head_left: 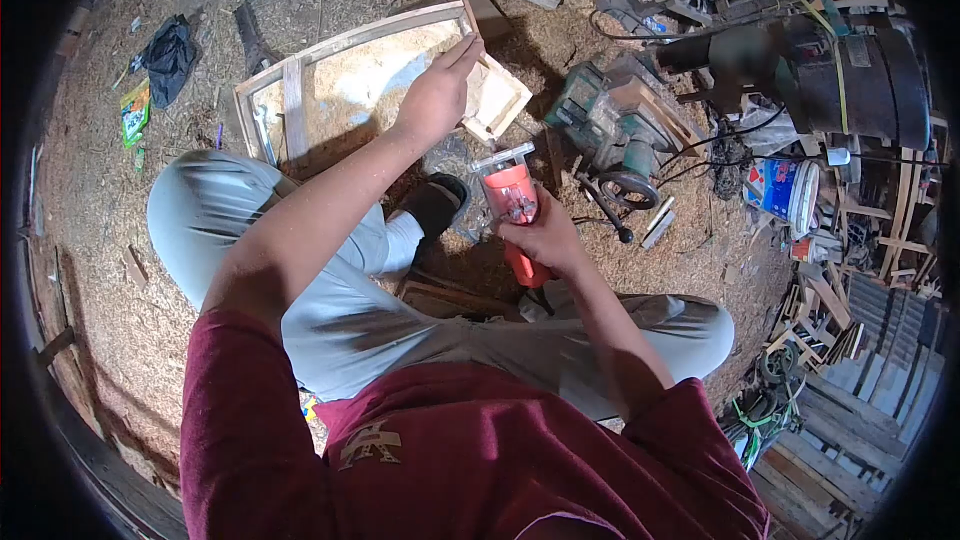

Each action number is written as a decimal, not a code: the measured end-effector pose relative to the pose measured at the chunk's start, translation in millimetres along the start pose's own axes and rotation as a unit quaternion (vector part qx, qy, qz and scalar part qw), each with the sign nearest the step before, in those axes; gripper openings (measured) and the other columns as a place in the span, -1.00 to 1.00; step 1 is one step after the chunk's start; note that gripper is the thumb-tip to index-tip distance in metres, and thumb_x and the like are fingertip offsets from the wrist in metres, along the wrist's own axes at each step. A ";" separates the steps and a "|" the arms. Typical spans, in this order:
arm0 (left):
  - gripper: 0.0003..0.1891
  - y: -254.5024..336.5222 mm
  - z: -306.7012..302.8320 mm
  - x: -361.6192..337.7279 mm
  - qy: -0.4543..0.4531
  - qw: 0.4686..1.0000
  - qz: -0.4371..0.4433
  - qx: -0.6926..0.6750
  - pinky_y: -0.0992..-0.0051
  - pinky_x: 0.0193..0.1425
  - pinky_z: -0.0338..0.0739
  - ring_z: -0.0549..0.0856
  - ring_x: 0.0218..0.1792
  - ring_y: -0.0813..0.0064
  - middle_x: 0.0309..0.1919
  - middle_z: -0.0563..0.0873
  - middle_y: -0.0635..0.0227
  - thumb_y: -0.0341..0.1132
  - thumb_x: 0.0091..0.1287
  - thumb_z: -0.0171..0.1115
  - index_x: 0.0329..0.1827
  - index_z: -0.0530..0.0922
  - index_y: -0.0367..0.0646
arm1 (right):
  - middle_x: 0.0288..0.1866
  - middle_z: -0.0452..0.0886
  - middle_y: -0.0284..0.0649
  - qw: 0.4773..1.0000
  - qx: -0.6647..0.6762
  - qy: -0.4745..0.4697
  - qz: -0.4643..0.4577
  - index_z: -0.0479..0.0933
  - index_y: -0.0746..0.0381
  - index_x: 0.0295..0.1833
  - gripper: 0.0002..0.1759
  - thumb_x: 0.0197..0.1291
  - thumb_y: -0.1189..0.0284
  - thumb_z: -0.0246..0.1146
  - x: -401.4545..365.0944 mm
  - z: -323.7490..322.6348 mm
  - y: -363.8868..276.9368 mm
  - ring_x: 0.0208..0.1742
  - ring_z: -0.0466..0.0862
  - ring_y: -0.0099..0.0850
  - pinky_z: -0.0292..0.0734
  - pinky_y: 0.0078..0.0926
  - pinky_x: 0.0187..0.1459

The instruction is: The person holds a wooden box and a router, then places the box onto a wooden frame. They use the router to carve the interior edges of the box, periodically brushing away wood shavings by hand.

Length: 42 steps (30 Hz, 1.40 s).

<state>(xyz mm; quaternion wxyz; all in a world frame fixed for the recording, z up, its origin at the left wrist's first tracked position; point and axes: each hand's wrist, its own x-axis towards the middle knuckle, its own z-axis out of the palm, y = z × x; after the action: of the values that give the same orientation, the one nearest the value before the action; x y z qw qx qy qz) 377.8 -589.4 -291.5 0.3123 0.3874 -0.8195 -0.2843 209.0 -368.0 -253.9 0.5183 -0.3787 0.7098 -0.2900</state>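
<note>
My left hand (pixel 440 90) rests on the upper right corner of a wooden frame (pixel 345 45), its fingers stretched out along the wood. The frame has a curved far edge, a crosspiece at its left and a small boxed section at its right end. My right hand (pixel 545 238) is wrapped round an orange power tool (pixel 512 195), which has a metal plate at its far end. The tool is just below the frame's right end, apart from it. Its lower end reaches down near my lap.
A green machine with a handwheel (pixel 628 185) stands to the right. Behind it lies a large dark cylinder (pixel 860 85) with cables. A white and blue bucket (pixel 785 188) is farther right, near wood scraps. A black bag (pixel 170 60) and a green packet (pixel 134 112) lie on the left.
</note>
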 end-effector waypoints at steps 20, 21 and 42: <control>-0.31 3.2 -0.9 0.8 -0.010 1.000 -0.006 0.012 0.21 0.51 0.59 0.58 0.47 0.00 0.63 0.45 0.08 -0.65 0.33 0.07 0.61 0.44 -0.25 | -0.04 0.79 -0.13 1.000 0.013 -0.015 -0.009 0.58 0.33 0.17 -0.31 0.00 0.20 0.66 -6.4 3.9 5.7 -0.05 0.77 -0.40 0.67 -0.34 0.08; -0.30 3.1 -0.5 0.8 -0.010 1.000 -0.007 0.013 0.21 0.51 0.59 0.57 0.47 -0.01 0.63 0.45 0.07 -0.65 0.33 0.07 0.62 0.43 -0.25 | -0.04 0.79 -0.13 1.000 0.005 -0.014 -0.009 0.58 0.33 0.17 -0.31 -0.01 0.21 0.66 -6.8 3.3 7.2 -0.05 0.77 -0.41 0.67 -0.34 0.08; -0.34 -11.3 13.3 6.1 0.107 0.984 -0.133 -0.042 0.03 0.68 0.29 0.33 0.58 -0.29 0.57 0.29 -0.25 -0.68 0.31 0.08 0.56 0.33 -0.34 | -0.02 0.78 -0.18 0.989 0.059 0.116 0.069 0.60 0.32 0.17 -0.33 0.02 0.20 0.66 -61.1 -17.1 33.2 -0.03 0.74 -0.44 0.66 -0.37 0.08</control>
<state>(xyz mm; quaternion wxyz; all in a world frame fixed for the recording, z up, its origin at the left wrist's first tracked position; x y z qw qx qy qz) 370.1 -597.5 -306.3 0.3738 0.5079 -0.7097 -0.3139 195.5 -298.3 -244.0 0.4722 -0.2614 0.7713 -0.3373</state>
